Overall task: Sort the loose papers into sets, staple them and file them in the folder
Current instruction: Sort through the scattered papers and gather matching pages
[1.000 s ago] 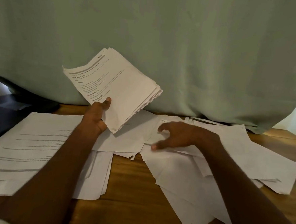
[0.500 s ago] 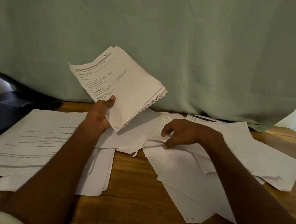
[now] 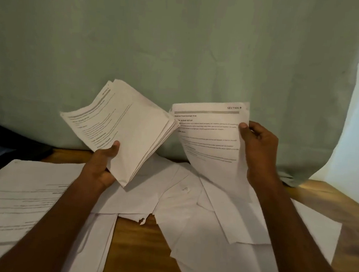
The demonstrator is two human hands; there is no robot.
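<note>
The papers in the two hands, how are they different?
The left hand holds a thick stack of sheets, while the right hand holds one single sheet. The stack of sheets is turned at a slant; the single sheet is nearly upright and curls at the bottom. Its heading reads "SECTION 9"; the stack's print is too blurred to read. Both are white printed pages held above the table.

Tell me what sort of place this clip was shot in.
Probably a home or makeshift desk: a wooden table strewn with loose papers, a pale green curtain hung directly behind it, and printed document sheets being sorted by hand.
</note>
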